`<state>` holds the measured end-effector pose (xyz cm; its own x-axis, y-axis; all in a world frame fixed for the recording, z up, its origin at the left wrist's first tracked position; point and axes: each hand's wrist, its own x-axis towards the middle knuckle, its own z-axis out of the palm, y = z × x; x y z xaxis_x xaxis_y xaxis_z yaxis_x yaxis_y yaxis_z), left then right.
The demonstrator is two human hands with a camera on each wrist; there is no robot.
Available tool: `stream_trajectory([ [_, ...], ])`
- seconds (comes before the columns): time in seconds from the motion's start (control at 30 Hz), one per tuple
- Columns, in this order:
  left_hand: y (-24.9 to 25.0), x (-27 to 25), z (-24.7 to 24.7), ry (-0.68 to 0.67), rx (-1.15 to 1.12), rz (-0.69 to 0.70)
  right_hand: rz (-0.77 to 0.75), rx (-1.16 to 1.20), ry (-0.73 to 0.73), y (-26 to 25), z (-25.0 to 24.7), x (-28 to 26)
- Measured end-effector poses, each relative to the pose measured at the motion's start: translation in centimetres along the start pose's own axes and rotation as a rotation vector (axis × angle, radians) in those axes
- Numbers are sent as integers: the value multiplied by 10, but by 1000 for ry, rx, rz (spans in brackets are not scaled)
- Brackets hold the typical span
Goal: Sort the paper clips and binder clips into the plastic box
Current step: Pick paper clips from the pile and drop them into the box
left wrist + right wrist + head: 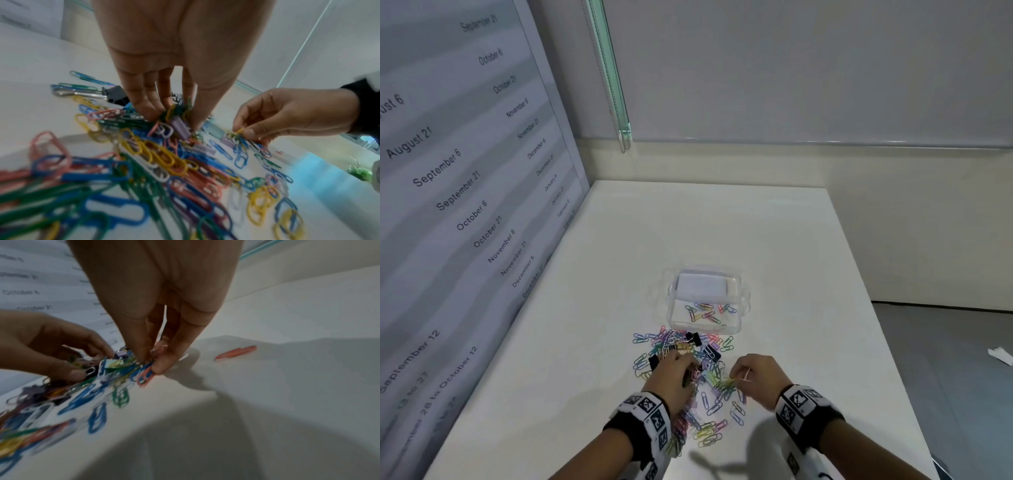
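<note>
Left hand point(674, 371) and right hand point(755, 375), lower centre: each pinched on coloured wire paper clips point(709, 394) (gathering step). Carry to clear plastic box point(671, 310), mid-frame, is called for next.

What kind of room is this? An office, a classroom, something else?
Probably an office or meeting room, though I can't be sure. A plain white table stands in a corner, a large board printed with dates leans at the left, and a window blind's cord hangs behind.
</note>
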<state>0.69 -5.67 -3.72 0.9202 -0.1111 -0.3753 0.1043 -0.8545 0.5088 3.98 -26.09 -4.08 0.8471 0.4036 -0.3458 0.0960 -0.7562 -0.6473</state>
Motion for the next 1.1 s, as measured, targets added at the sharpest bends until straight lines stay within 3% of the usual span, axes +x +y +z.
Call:
stream_trajectory([
  [0.27,-9,8,-18,57,-209,-77,7,18,74,1,-15,4],
  [0.4,-15,9,-24,62,-298,-124,-20,-82,-95,1,-4,2],
  [0.53,-20,12,-29,89,-399,-153,-72,-151,-118,-1,8,6],
  [0.77,-19,22,-47,59,-769,-181,9,-6,-68,-4,-5,10],
  [1.1,20,71,-80,162,-772,-146,19,118,167,-44,-64,50],
])
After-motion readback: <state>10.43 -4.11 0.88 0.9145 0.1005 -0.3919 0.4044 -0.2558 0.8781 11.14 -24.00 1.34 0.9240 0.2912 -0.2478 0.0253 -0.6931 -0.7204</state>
